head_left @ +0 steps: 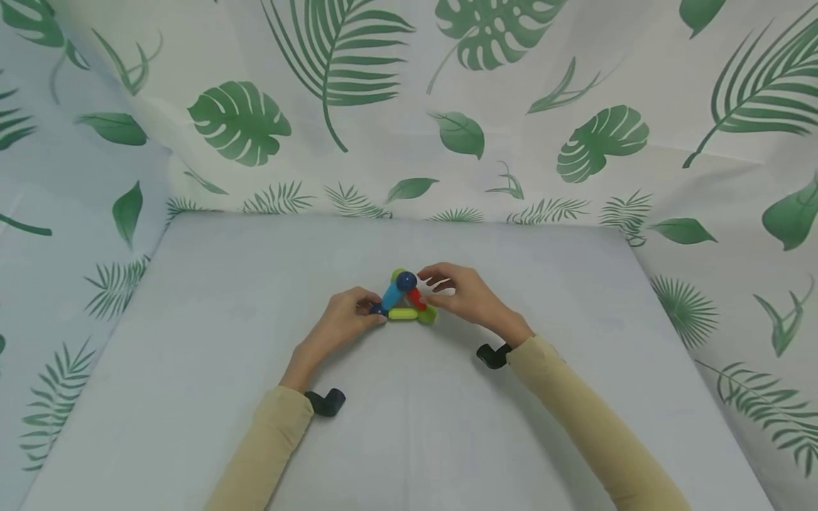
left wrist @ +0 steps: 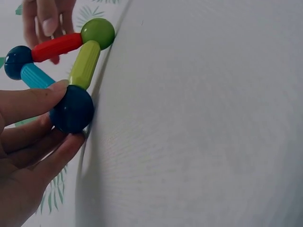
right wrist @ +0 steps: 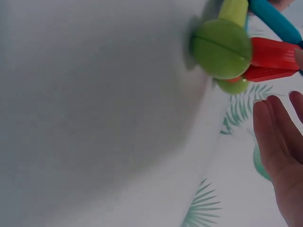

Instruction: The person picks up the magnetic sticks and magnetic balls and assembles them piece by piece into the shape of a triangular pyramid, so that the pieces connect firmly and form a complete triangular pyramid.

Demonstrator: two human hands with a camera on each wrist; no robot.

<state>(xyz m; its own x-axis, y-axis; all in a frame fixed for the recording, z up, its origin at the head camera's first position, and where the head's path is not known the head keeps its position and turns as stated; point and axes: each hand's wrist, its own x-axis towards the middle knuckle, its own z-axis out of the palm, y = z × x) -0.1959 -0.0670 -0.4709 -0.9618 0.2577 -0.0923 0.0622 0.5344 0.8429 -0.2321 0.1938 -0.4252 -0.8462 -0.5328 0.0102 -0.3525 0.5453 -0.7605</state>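
Observation:
A triangle of coloured rods and balls stands on the table in the head view. Its sides are a light blue rod (head_left: 391, 297), a red rod (head_left: 417, 299) and a yellow-green rod (head_left: 403, 314). A dark blue ball (head_left: 406, 281) tops it, and a green ball (head_left: 427, 315) sits at the lower right corner. Another green ball (head_left: 398, 274) shows behind. My left hand (head_left: 341, 319) pinches the dark blue ball (left wrist: 72, 109) at the lower left corner. My right hand (head_left: 469, 294) is beside the red rod, fingers spread apart from the thumb; whether the thumb touches the rod I cannot tell.
The pale table (head_left: 409, 433) extends around the structure. Behind it hangs a white cloth (head_left: 383, 156) with green leaf prints. Black curved pieces (head_left: 327, 402) stick out at both wrists.

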